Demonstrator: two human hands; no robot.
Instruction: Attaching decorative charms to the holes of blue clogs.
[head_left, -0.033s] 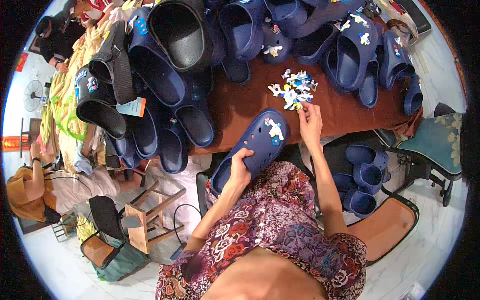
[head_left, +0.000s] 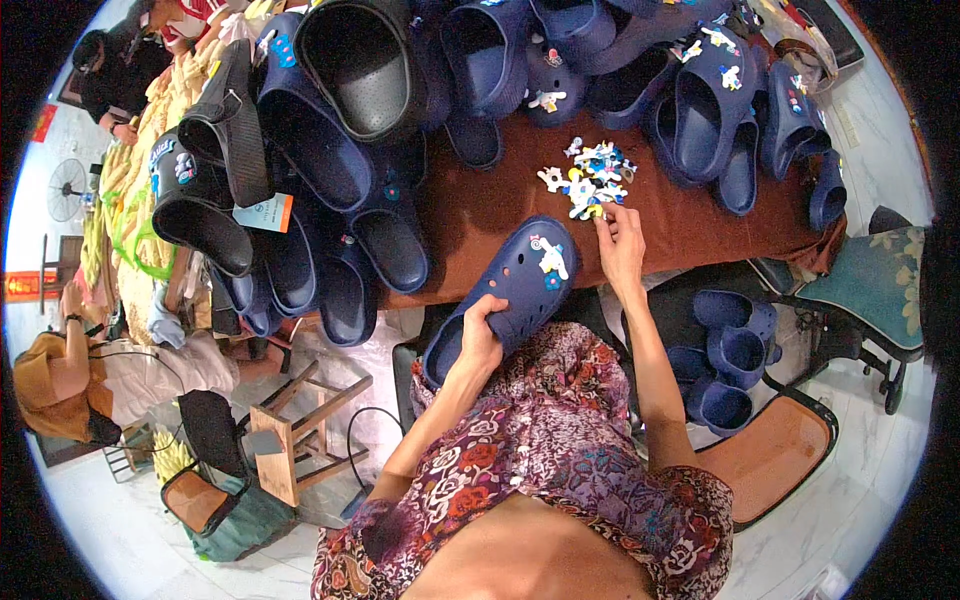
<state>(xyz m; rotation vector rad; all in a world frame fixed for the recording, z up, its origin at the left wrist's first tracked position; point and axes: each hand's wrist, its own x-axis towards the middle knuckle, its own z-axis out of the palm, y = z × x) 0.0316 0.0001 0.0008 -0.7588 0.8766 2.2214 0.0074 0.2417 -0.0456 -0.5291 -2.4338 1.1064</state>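
Head view: a brown table (head_left: 480,220) is crowded by dark clogs (head_left: 315,140). One charm pile (head_left: 592,178) is met by the nearly closed right hand (head_left: 622,240); its hold cannot be told. Over the lap (head_left: 560,370), one navy clog (head_left: 525,290) is gripped by the left hand (head_left: 482,340).

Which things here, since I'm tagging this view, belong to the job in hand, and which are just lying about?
Seemingly part of the job:
navy clog, held in the left hand
pile of charms, at the right hand's fingertips

Probably just around:
wooden stool
fan
teal chair
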